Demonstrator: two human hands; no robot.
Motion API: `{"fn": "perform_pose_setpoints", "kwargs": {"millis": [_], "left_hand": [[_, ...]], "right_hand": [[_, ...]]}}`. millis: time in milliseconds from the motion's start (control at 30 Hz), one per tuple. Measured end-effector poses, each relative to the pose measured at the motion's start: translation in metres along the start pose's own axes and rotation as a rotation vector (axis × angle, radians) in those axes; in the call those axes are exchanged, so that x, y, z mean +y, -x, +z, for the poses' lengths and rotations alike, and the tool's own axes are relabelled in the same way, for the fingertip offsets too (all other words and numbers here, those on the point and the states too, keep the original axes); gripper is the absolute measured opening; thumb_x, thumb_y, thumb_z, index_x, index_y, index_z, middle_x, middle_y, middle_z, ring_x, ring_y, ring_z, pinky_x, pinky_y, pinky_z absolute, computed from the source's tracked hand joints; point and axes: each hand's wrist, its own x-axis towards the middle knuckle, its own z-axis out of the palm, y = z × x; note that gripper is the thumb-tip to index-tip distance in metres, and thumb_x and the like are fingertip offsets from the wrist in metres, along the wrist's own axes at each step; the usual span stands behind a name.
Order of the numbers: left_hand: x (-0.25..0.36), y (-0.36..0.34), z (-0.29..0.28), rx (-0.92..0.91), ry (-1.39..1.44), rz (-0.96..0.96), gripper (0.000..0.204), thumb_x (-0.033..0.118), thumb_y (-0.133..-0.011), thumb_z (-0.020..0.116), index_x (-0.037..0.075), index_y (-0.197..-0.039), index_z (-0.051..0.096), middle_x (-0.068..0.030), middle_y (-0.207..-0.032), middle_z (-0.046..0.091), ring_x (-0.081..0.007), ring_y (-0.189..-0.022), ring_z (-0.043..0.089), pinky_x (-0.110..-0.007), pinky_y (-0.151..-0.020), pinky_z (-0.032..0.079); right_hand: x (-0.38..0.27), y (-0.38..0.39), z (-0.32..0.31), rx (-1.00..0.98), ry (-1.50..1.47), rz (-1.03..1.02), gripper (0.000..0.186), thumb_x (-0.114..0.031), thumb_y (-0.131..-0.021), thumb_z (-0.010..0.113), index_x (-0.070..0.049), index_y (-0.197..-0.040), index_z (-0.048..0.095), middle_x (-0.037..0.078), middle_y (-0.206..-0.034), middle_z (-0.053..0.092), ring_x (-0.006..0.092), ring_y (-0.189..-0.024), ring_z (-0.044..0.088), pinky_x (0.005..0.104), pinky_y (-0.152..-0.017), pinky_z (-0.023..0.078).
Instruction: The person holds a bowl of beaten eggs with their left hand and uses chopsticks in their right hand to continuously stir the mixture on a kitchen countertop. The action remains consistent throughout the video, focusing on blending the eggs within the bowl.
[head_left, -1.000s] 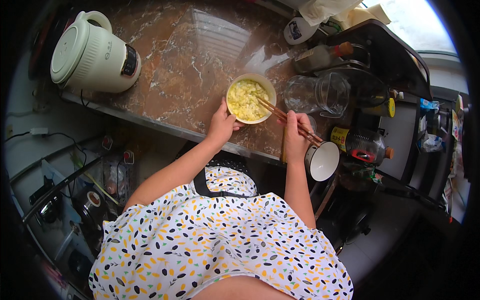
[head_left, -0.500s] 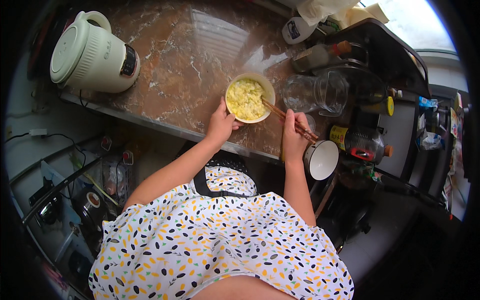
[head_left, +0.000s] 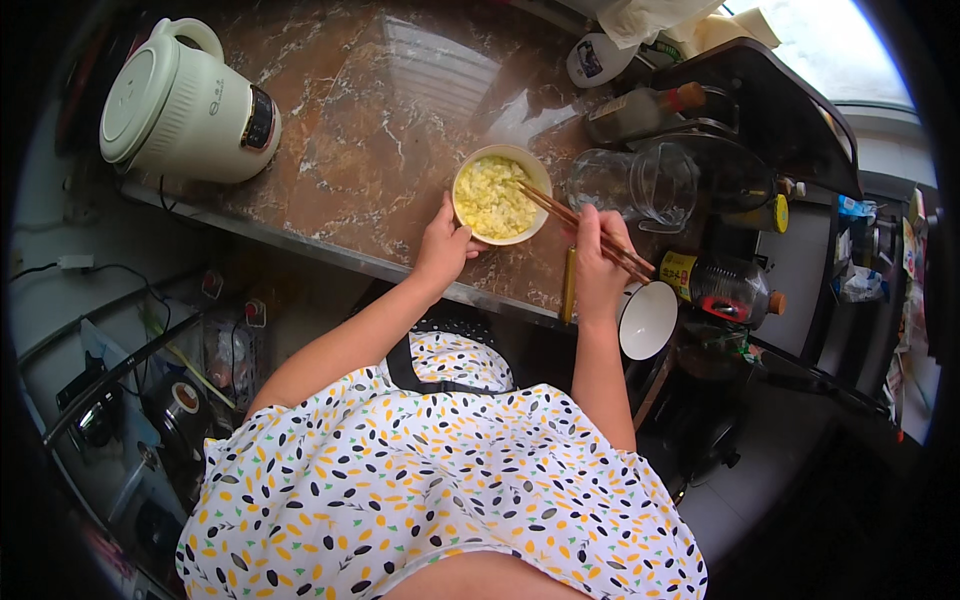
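A person in a spotted top stood at a brown marbled worktop [head_left: 340, 160], seen from above, with both hands at work on a round bowl [head_left: 505, 151] near its front edge, roughly midway along the part in view. The left hand [head_left: 445, 245] cupped the bowl's near left side, thumb up by the rim and fingers curled low against the wall; whether the base rested on the worktop or was slightly raised could not be told. The right hand [head_left: 600, 255] pinched a pair of brown chopsticks [head_left: 560, 211], their tips in a lumpy, pale yellow mixture [head_left: 495, 207]. The step in hand looked like stirring; the next move seemed to call for a steady left hold and a loose right wrist, keeping the lumps inside the rim. The bowl, being round, had no long axis; its mouth faced up. The chopsticks' long axis ran aslant, tips pointing away from the person and to the left, back ends toward the near right. A white bowl [head_left: 648, 322] sat just beside the right wrist, a clear jug [head_left: 605, 190] beyond that hand, and a pale green kettle [head_left: 190, 110] well apart at the far left.
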Motion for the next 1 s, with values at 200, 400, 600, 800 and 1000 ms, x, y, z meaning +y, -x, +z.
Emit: {"fn": "perform_pose_setpoints", "kwargs": {"millis": [200,400,600,800,1000], "left_hand": [[-0.005,-0.004,-0.002,-0.026,0.072,0.014,0.067,0.001,-0.095,0.037,0.007,-0.152,0.003,-0.0088,-0.122,0.058,-0.0112,-0.081,0.066,-0.022,-0.068,0.050],[-0.007,-0.005,-0.001,-0.007,0.038,0.026,0.067,0.001,-0.095,0.038,0.004,-0.151,0.002,-0.0092,-0.121,0.058,-0.0115,-0.080,0.066,-0.022,-0.067,0.051],[-0.003,-0.005,-0.002,-0.009,0.031,0.013,0.067,0.001,-0.095,0.038,0.004,-0.151,0.002,-0.0097,-0.121,0.058,-0.0118,-0.080,0.066,-0.023,-0.068,0.052],[0.002,0.001,0.000,0.000,0.033,0.024,0.067,0.001,-0.095,0.038,0.003,-0.151,0.002,-0.0094,-0.124,0.056,-0.0123,-0.081,0.066,-0.023,-0.068,0.051],[-0.001,-0.001,0.000,0.006,0.030,0.017,0.066,0.001,-0.096,0.038,0.003,-0.151,0.002,-0.0094,-0.125,0.055,-0.0124,-0.082,0.066,-0.022,-0.068,0.051]], "right_hand": [[0.022,0.004,0.042,-0.116,-0.066,0.064,0.024,-0.016,-0.095,0.058,0.000,-0.078,0.057,0.007,-0.068,0.066,0.0104,-0.061,0.061,0.0264,-0.057,0.047],[0.009,0.001,0.013,-0.087,-0.186,0.140,0.023,-0.017,-0.095,0.058,-0.001,-0.078,0.056,0.004,-0.069,0.064,0.0076,-0.062,0.060,0.0235,-0.059,0.048],[0.038,0.003,0.026,-0.102,-0.129,0.110,0.023,-0.015,-0.094,0.059,0.000,-0.078,0.055,0.006,-0.073,0.064,0.0090,-0.066,0.062,0.0235,-0.060,0.048],[0.015,-0.007,0.010,-0.019,-0.231,0.092,0.023,-0.017,-0.094,0.060,0.000,-0.079,0.055,0.006,-0.073,0.065,0.0090,-0.066,0.061,0.0233,-0.062,0.047],[0.038,-0.001,0.008,-0.141,-0.020,0.164,0.021,-0.015,-0.094,0.059,0.000,-0.080,0.056,0.009,-0.076,0.067,0.0115,-0.069,0.064,0.0246,-0.067,0.049]]}}
